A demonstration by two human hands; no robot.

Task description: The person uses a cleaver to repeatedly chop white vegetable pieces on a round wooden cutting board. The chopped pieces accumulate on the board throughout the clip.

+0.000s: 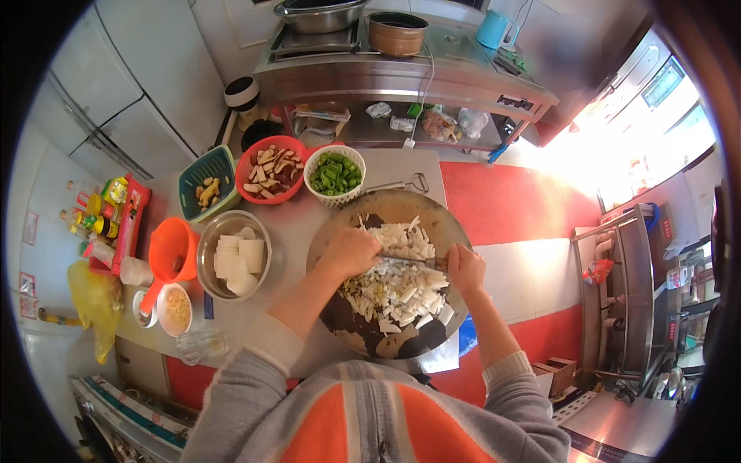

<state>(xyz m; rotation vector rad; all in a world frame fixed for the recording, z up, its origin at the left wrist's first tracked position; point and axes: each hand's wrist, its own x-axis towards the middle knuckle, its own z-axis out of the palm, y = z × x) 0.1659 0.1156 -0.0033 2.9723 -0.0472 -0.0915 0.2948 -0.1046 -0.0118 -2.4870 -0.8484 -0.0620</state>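
A kitchen knife (408, 260), seen along its spine, lies across a heap of chopped white vegetable (414, 283) on a round wooden chopping block (330, 240). My right hand (466, 267) is closed around the handle at the block's right side. At the blade's other end, my left hand (356, 253) has its fingers curled onto the knife; the fingertips are partly hidden. White pieces lie on both sides of the blade, with some yellowish-green bits mixed in at the left. Dark wet patches mark the block's surface near my body.
Left of the block stand a steel bowl (204, 278) of white slices, an orange dipper (168, 246) and a glass mug (201, 346). Behind are a white basket (336, 201) of cut green peppers, a red colander (263, 198) and a green basket (228, 209). A peeler (414, 184) lies beyond the block.
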